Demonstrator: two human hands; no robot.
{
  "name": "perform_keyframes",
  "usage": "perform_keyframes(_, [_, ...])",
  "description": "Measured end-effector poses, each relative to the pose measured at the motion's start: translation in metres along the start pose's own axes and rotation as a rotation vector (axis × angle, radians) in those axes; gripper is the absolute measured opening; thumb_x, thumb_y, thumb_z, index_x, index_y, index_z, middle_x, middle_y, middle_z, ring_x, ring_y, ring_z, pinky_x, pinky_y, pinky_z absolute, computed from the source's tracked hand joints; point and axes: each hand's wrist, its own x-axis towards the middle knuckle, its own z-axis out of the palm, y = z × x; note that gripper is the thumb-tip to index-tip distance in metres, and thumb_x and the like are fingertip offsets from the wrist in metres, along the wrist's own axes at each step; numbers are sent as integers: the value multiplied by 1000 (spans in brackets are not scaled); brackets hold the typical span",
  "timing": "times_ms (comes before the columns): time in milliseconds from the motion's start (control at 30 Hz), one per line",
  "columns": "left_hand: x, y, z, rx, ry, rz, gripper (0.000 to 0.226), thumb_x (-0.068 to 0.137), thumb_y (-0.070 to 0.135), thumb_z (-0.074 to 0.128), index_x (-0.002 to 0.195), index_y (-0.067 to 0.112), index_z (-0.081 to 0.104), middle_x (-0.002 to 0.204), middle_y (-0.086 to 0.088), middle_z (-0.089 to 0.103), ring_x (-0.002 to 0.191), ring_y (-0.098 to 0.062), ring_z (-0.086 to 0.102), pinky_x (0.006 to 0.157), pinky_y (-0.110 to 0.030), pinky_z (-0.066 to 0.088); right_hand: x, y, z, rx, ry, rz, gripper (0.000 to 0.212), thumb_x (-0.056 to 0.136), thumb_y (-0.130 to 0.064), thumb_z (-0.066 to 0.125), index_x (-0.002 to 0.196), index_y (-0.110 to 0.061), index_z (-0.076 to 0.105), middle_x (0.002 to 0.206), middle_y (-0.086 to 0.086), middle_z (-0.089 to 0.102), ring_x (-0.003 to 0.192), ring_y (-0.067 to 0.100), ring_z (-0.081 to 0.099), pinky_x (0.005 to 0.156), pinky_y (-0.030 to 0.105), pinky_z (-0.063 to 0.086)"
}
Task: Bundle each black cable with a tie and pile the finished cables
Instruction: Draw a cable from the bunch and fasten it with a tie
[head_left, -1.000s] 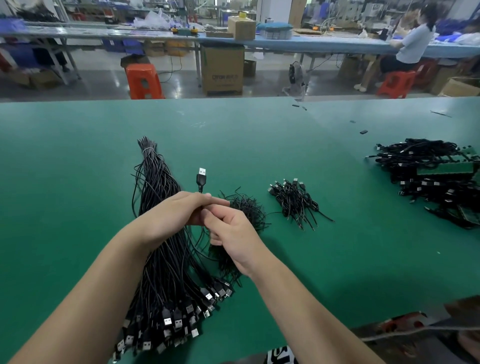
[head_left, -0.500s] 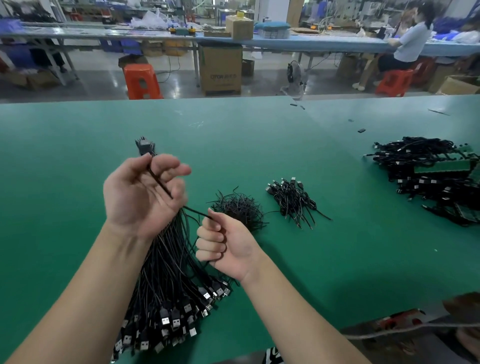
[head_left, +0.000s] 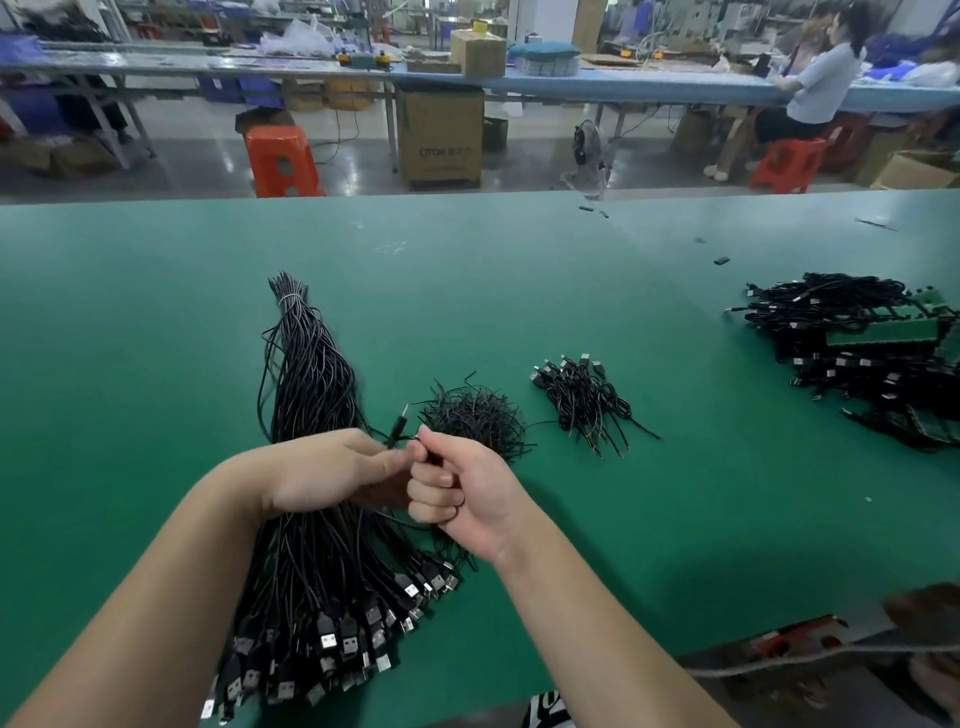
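Both fists meet knuckle to knuckle just above the big cable bundle (head_left: 311, 467): left hand (head_left: 337, 475) and right hand (head_left: 462, 493) each curl tight around one thin black cable (head_left: 397, 434). Its short free end pokes up and away, slightly tilted, a slim plug at the tip.

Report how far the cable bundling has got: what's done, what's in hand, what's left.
Done: a small pile of bundled black cables lies on the green table. In hand: the left hand and right hand grip one thin black cable between them. Left: the long sheaf of loose black USB cables, far larger than the pile, with the tangled heap of black wire ties beside it.
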Motion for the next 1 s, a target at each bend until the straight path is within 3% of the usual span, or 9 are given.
perform_keyframes(167, [9,-6,11,-418,233,261,42,98,41,41,114,17,72,118,0,73,116,-9,64,99,-19,49,-2,0,10,-67,-34,-49,38,109,-30,36,75,-18,49,48,-8,25,38,5,18,40,20,17])
perform_keyframes(300, [21,0,17,-941,470,469,53,106,37,26,125,-1,58,127,-20,66,121,-27,64,101,-33,52,0,8,12,-102,-74,-37,39,109,-30,38,73,-18,49,49,-8,25,40,6,18,42,21,17])
perform_keyframes(400, [17,12,3,-1408,533,556,52,109,34,25,109,-1,63,103,-18,74,102,-28,72,85,-37,61,2,20,8,-31,-93,19,38,107,-31,39,72,-19,48,50,-9,26,40,5,19,43,21,17])
perform_keyframes(467, [7,14,-5,-1554,455,558,47,107,31,33,91,6,68,71,-1,66,61,-11,66,53,-22,55,3,26,2,74,-79,66,37,106,-32,40,71,-20,47,50,-9,25,41,6,19,44,21,16])
perform_keyframes(567, [-5,10,-4,-1276,149,461,42,100,32,38,78,11,67,52,9,42,34,-3,20,34,-18,23,3,27,-8,211,-48,85,37,103,-31,42,68,-21,49,49,-9,23,43,8,14,44,22,14])
perform_keyframes(667, [-12,1,-1,-688,-124,341,48,99,31,42,89,-7,70,47,-8,52,27,-6,25,34,-19,19,3,19,-12,221,-59,77,35,99,-31,45,68,-20,55,46,-11,28,42,7,13,42,20,14])
perform_keyframes(767, [-13,-2,-5,-263,-244,144,51,102,33,43,103,-9,71,76,-25,71,30,-11,41,33,-18,28,0,10,-14,178,-50,67,33,99,-32,47,69,-21,56,47,-12,27,41,7,13,40,19,16])
perform_keyframes(867, [-9,-6,3,-59,-101,-103,42,110,29,35,113,4,69,93,-18,76,50,-21,64,43,-24,48,-2,4,-17,174,-57,56,35,102,-31,44,70,-20,55,49,-11,25,42,8,13,43,22,14])
perform_keyframes(1000, [12,-15,14,-327,336,59,38,108,29,33,132,13,58,123,-6,71,100,-15,73,87,-31,58,-3,6,-14,163,-65,55,35,102,-33,44,71,-20,55,49,-10,22,43,8,11,43,22,13])
